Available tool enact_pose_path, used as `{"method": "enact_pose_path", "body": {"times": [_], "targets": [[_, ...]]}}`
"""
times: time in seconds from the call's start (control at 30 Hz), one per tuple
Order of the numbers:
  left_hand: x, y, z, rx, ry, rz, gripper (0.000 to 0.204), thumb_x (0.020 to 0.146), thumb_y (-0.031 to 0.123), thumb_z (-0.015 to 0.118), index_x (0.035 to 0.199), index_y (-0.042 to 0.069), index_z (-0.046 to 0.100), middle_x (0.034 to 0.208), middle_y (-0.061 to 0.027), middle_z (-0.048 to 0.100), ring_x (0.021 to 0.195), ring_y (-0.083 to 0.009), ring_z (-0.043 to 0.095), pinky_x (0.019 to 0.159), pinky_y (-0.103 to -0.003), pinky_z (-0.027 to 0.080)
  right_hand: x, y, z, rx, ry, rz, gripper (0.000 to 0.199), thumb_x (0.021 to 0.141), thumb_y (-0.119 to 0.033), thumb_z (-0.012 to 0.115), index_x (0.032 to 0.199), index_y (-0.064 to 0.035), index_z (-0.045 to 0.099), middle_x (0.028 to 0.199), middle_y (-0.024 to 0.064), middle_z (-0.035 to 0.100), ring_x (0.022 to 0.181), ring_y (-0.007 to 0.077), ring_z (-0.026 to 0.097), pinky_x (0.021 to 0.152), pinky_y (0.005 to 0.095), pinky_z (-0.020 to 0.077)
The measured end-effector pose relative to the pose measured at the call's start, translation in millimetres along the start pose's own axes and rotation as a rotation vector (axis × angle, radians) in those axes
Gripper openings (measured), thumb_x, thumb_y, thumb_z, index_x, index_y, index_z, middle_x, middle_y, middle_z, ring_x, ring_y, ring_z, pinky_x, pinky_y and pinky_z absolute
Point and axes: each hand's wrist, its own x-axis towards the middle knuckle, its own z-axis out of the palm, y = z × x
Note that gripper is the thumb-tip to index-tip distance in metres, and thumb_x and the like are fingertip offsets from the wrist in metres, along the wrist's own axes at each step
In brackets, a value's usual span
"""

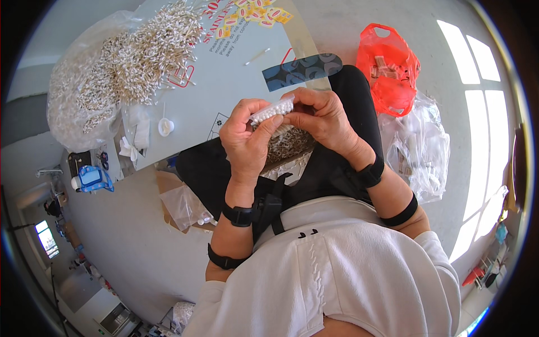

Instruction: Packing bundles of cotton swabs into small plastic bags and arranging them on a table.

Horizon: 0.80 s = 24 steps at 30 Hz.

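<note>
My left hand [247, 140] and my right hand [323, 121] meet above my lap, both closed on a tight bundle of cotton swabs [272, 111] whose white tips show in a row between my fingers. Under the hands a pile of loose swabs [289, 145] lies on my lap. A large heap of cotton swabs [143, 53] lies on the sheet in front of me, partly inside a clear plastic bag [73, 95].
A pale printed sheet [224, 73] covers the floor ahead, with a single swab [257, 55], small yellow packets [258, 14] and a dark patterned strip [303, 70]. A red plastic bag [390, 67] and clear bags [421, 146] sit to my right. A blue object [92, 178] is at left.
</note>
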Motion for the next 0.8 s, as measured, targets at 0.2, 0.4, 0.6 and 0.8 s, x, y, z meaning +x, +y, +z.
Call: {"method": "enact_pose_path", "body": {"times": [0.2,0.4,0.6,0.8], "targets": [[11,10,-6,0.070,-0.005,0.102,0.018,0.075,0.005,0.072,0.090,0.001,0.062,0.087,-0.0032,0.061,0.077,-0.0108,0.056,0.066,-0.024,0.045,5,-2,-12,-0.169,-0.067,0.017,0.016,0.077,-0.004,0.069,0.085,0.0021,0.056,0.066,0.0024,0.050,0.063,0.0082,0.043,0.057,0.0252,0.0399],[25,34,-16,0.429,-0.168,0.170,0.015,0.075,0.001,0.068,0.089,0.002,0.062,0.081,-0.0059,0.058,0.071,-0.0151,0.055,0.059,-0.027,0.042,7,-1,-15,-0.187,-0.116,0.044,0.017,0.076,-0.005,0.069,0.085,0.0020,0.056,0.064,0.0016,0.046,0.062,0.0083,0.041,0.056,0.0251,0.0379],[33,25,-13,0.449,-0.180,0.209,0.008,0.076,-0.004,0.063,0.078,-0.001,0.055,0.073,-0.0081,0.054,0.063,-0.0170,0.052,0.057,-0.027,0.041,6,3,-7,-0.054,-0.070,0.048,0.015,0.077,-0.003,0.069,0.088,0.0003,0.059,0.067,-0.0031,0.048,0.063,0.0040,0.041,0.056,0.0210,0.0373],[30,2,-4,0.307,-0.007,0.058,0.007,0.079,-0.003,0.060,0.077,0.000,0.055,0.071,-0.0062,0.053,0.061,-0.0132,0.050,0.057,-0.026,0.041,2,11,1,0.047,0.241,0.012,0.010,0.080,-0.001,0.065,0.087,0.0000,0.058,0.074,-0.0026,0.055,0.068,0.0021,0.048,0.061,0.0188,0.0420]]}}
